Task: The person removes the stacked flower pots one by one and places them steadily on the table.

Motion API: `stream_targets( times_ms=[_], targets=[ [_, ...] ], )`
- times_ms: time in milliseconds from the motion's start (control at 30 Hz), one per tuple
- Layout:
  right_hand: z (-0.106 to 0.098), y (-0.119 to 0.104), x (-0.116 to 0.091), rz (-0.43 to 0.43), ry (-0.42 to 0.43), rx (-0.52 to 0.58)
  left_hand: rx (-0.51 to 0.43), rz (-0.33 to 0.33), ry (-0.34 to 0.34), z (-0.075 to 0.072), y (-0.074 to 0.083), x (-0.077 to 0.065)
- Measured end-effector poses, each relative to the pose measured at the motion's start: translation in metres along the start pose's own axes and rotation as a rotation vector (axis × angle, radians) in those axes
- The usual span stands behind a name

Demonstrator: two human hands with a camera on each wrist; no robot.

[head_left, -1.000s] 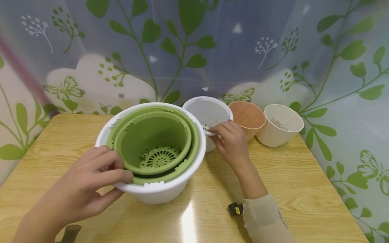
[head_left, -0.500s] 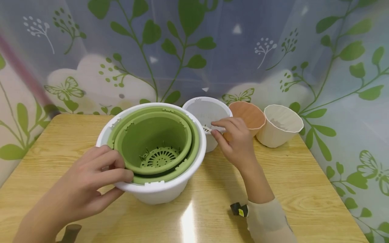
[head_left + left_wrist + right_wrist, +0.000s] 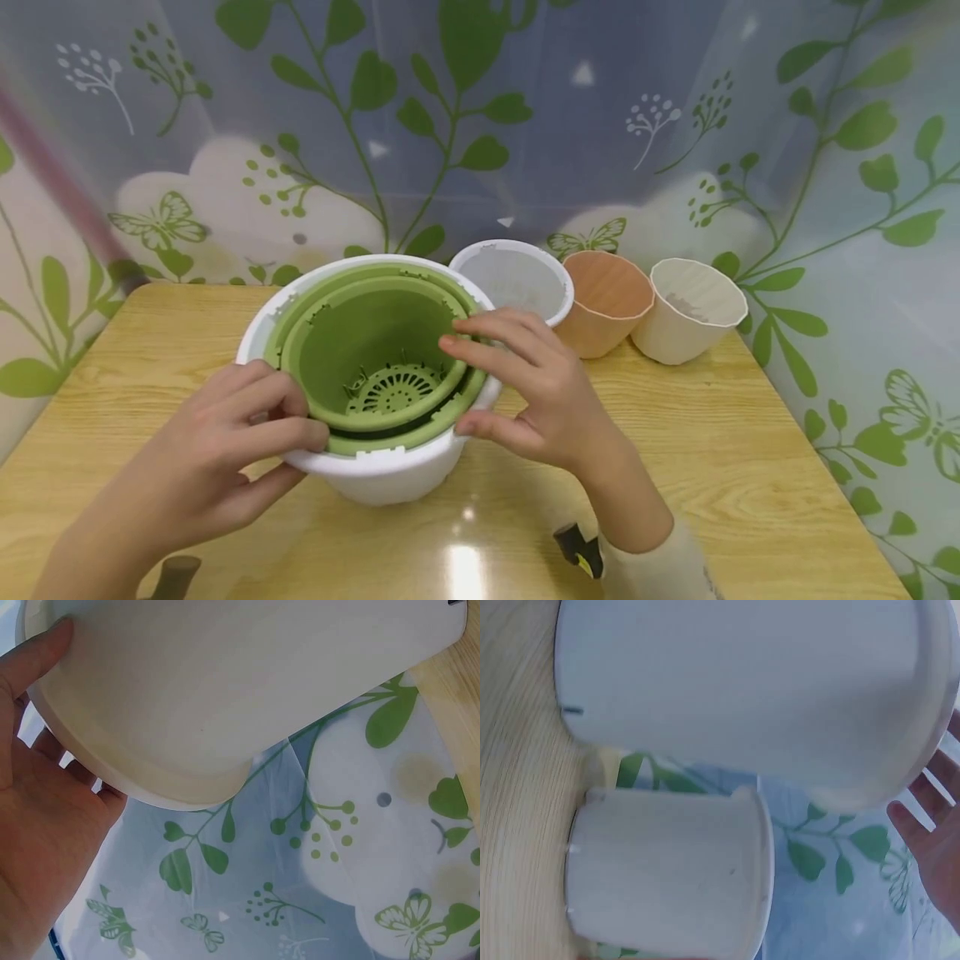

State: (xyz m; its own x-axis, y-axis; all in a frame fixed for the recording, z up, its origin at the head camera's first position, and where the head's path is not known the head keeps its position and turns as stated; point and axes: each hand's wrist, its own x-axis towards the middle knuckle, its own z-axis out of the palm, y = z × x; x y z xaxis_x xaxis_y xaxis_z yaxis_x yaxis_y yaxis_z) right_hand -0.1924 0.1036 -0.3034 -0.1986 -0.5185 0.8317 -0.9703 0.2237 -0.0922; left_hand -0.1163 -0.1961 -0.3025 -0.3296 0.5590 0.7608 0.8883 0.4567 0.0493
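In the head view a large white flowerpot [image 3: 386, 485] stands on the table, with a green flowerpot [image 3: 352, 446] nested in it. A smaller green flowerpot [image 3: 352, 333], slotted at its base, sits innermost. My left hand [image 3: 202, 450] pinches the front-left rims, thumb below and fingers over the edge; the left wrist view shows the same hand [image 3: 52, 832] on the white rim. Along the right rim lies my right hand [image 3: 543, 400], its fingers extended over the green edges and its thumb at the white rim. From the right wrist, that hand [image 3: 937, 840] appears beside the rim.
Behind the right hand stands a smaller white pot [image 3: 517, 275]. An orange pot [image 3: 600, 329] and a ribbed cream pot [image 3: 678, 333] follow to its right on the wooden table [image 3: 720, 467]. A leaf-patterned curtain [image 3: 420, 125] hangs behind the table.
My right hand has let go of the small white pot's rim and moved left and toward me to the large pot's right rim. My left hand has stayed put.
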Motion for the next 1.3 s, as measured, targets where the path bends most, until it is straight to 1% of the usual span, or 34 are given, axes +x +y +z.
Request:
stream_targets(
  times_ms=[67,133,333,633,800,1067,1300],
  targets=[
    [0.002,-0.005,0.002,-0.028,-0.045,-0.001,0.006,-0.001,-0.002,0.000,0.000,0.000],
    [0.004,-0.008,0.001,-0.038,-0.091,-0.008,0.010,0.000,-0.005,-0.001,0.000,0.000],
    [0.009,-0.011,-0.002,-0.011,-0.206,-0.058,0.019,0.003,-0.005,-0.001,0.001,0.001],
    [0.010,-0.014,-0.004,0.000,-0.264,-0.137,0.023,0.003,-0.010,-0.001,0.001,0.001],
    [0.009,-0.017,-0.004,0.003,-0.269,-0.140,0.023,-0.004,-0.007,-0.001,0.002,0.000],
    [0.008,-0.020,-0.003,-0.010,-0.218,-0.110,0.025,-0.010,-0.015,-0.001,0.001,0.000],
    [0.008,-0.021,-0.002,-0.028,-0.180,-0.113,0.023,-0.003,0.003,-0.001,0.002,0.000]
  ],
)
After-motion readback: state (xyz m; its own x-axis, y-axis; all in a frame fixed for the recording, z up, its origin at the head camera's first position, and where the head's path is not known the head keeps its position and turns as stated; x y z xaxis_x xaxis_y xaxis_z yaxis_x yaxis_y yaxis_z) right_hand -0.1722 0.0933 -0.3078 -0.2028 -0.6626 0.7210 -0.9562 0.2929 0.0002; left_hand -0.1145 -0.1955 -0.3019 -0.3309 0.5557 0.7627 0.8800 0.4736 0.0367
